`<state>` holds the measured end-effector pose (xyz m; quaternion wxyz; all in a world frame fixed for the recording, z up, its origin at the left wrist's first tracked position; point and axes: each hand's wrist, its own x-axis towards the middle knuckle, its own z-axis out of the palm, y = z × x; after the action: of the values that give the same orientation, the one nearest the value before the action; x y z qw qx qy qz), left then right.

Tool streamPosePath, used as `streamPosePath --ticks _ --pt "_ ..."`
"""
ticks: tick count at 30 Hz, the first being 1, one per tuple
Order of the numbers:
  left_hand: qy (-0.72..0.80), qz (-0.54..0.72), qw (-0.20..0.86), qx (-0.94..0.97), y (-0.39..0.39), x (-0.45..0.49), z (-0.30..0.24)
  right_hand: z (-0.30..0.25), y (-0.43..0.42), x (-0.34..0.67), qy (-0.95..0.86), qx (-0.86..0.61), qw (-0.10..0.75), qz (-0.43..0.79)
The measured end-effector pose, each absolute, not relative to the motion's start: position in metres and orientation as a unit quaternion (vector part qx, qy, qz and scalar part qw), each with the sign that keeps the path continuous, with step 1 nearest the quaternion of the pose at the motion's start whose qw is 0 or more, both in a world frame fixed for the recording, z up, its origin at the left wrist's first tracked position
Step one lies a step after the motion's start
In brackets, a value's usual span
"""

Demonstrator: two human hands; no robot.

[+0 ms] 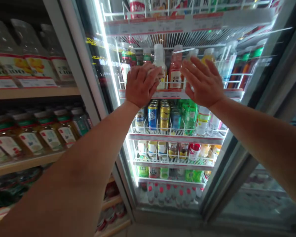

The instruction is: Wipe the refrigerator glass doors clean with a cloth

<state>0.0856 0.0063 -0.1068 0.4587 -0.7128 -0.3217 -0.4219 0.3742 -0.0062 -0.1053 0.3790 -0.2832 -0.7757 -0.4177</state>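
Both my arms reach up to a shelf of bottles (234, 93) in a lit drinks fridge. My left hand (140, 85) has its fingers curled against a pale bottle with a white cap (159, 56) at the shelf front. A red bottle (175, 67) stands just right of it, between my hands. My right hand (203, 84) is open with its fingers stretched out and slightly spread. It holds nothing and hovers in front of a pale-capped bottle (193, 52) and a yellow one (208, 54).
Lower wire shelves carry cans (164, 116), green bottles (190, 115) and small cartons (172, 148). The fridge's glass door (96, 75) stands open at my left. Wooden shelves beyond it hold tea bottles (31, 140). A second door frame (266, 108) borders the right.
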Motion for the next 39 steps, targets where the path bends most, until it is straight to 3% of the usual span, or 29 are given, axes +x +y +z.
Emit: streamPosePath --ticks 10,15,19,27,31,34,39 --pt "-0.343 -0.472 0.400 -0.707 0.000 0.086 -0.104 -0.104 0.004 0.377 -0.781 -0.266 0.389 -0.409" --pt "-0.345 -0.499 0.348 -0.715 -0.002 0.065 -0.063 -0.104 0.003 0.375 -0.782 -0.274 0.383 -0.409" --pt "-0.376 -0.507 0.416 -0.655 0.026 0.054 -0.031 -0.104 0.004 0.374 -0.786 -0.282 0.384 -0.394" --pt "-0.322 -0.451 0.467 -0.689 0.017 0.086 -0.099 -0.102 -0.001 0.374 -0.783 -0.298 0.365 -0.406" --pt "-0.281 -0.364 0.420 -0.782 0.018 0.057 -0.084 -0.102 0.002 0.375 -0.790 -0.288 0.362 -0.403" --pt "-0.266 -0.379 0.429 -0.776 0.032 0.041 -0.067 -0.103 0.003 0.375 -0.791 -0.282 0.368 -0.399" --pt "-0.248 -0.401 0.470 -0.746 0.029 0.072 -0.099 -0.102 0.001 0.374 -0.790 -0.294 0.356 -0.404"
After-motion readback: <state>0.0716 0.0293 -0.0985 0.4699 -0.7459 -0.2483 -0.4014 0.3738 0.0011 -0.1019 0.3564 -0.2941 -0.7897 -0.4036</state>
